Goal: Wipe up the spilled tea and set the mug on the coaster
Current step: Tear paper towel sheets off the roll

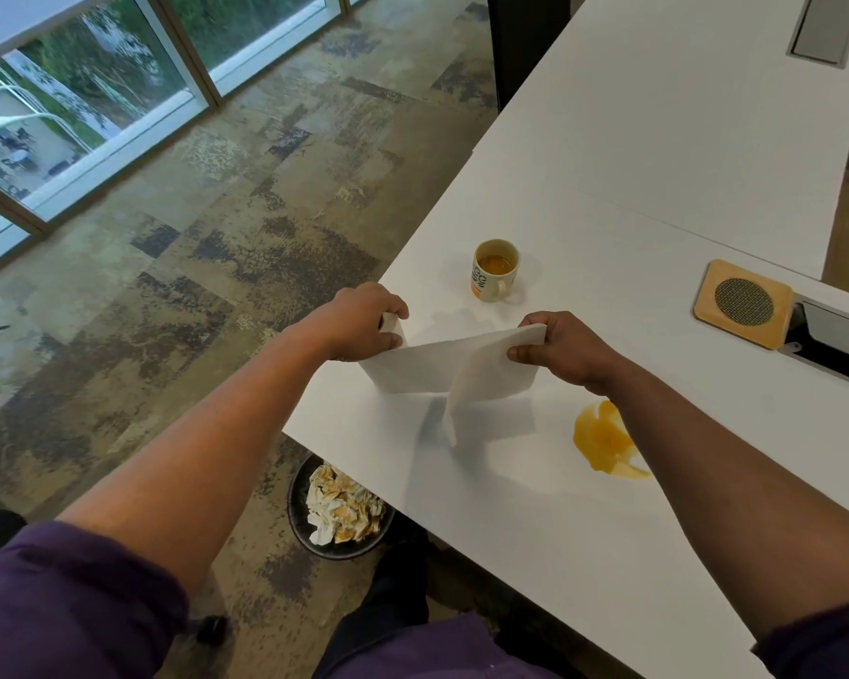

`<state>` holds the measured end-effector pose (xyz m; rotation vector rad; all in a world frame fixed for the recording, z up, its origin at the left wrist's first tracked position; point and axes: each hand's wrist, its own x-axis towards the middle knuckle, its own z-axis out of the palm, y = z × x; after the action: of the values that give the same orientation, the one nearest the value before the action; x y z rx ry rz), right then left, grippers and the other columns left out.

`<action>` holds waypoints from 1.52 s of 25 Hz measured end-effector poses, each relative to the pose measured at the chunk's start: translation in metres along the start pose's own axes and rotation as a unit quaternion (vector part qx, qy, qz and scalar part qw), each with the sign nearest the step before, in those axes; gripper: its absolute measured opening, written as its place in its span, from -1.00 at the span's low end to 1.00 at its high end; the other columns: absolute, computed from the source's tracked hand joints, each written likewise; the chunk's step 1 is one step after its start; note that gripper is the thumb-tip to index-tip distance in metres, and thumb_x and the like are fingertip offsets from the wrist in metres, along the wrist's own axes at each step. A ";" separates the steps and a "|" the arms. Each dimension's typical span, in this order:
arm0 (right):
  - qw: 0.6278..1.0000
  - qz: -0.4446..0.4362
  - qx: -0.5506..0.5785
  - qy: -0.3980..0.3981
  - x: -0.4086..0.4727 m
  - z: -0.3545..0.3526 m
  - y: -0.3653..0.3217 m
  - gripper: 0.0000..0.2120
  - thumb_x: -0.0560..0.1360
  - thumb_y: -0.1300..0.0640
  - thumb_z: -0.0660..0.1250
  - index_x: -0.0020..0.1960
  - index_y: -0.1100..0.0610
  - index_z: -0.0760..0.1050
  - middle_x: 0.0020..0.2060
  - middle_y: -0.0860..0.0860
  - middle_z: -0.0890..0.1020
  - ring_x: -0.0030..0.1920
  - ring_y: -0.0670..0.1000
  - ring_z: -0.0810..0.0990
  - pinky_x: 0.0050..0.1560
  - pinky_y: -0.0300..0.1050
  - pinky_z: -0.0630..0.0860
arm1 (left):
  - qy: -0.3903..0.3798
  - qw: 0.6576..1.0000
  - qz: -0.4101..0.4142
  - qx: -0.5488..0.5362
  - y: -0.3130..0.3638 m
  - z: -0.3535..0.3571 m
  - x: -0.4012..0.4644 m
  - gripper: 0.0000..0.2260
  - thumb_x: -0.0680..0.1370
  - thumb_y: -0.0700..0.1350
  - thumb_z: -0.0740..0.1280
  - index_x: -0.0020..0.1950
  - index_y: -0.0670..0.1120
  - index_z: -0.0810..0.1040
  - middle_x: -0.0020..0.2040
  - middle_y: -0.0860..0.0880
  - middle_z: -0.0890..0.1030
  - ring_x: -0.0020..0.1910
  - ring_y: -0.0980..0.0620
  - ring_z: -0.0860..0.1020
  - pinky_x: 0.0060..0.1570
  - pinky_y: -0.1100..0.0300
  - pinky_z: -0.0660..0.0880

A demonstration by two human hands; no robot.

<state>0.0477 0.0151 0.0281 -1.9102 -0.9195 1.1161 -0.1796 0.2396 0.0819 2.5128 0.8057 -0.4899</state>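
Amber spill (606, 441) beside hands (461, 333)

An office: long white desk (658, 154) with cable hatch (824, 29), carpet tiles (246, 188), floor-to-ceiling windows (94, 80).

Matt white paper towel (461, 370), smooth matt table (658, 154), wooden coaster (743, 303), glossy ceramic mug (495, 269).

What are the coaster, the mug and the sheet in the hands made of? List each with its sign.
Coaster: looks like pale wood, matte, with a grey woven or mesh round inset; grain too small to confirm.
Mug: likely glazed ceramic; glossy cream wall with orange print.
Sheet: soft white paper towel; it drapes and folds between the two hands.
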 end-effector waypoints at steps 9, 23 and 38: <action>0.984 0.018 0.100 0.143 -0.005 0.000 0.020 -0.87 0.50 0.17 0.47 0.00 0.02 0.59 -0.06 0.02 0.67 -0.10 0.00 0.63 -0.16 -0.11 0.58 | -0.044 0.999 -0.010 -0.010 -0.015 0.011 0.003 -0.34 0.41 0.45 0.35 0.45 0.28 0.30 0.64 0.00 0.06 0.61 -0.23 -0.04 0.47 -0.37 0.12; 0.960 0.040 0.177 0.211 0.000 0.006 0.029 -0.91 0.57 0.10 0.40 -0.10 0.01 0.65 -0.14 0.01 0.68 -0.15 0.03 0.62 -0.09 0.03 0.59 | 0.041 0.993 0.070 -0.085 -0.027 0.030 0.003 -0.60 0.48 0.14 0.48 0.25 0.24 0.41 0.21 0.12 0.40 0.09 0.00 0.52 0.02 0.17 0.46; 0.939 0.050 0.164 0.299 -0.003 -0.016 0.049 -0.86 0.58 0.15 0.37 -0.14 0.01 0.63 -0.17 0.04 0.62 -0.15 0.05 0.53 -0.11 0.04 0.49 | 0.011 0.996 0.070 -0.050 -0.044 0.011 -0.001 -0.63 0.46 0.11 0.49 0.13 0.33 0.38 0.12 0.11 0.46 0.05 0.00 0.51 -0.04 0.16 0.44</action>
<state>0.0712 -0.0149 -0.0063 -1.8591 -0.2801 0.6200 -0.2093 0.2660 0.0596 2.4642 0.6410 -0.3648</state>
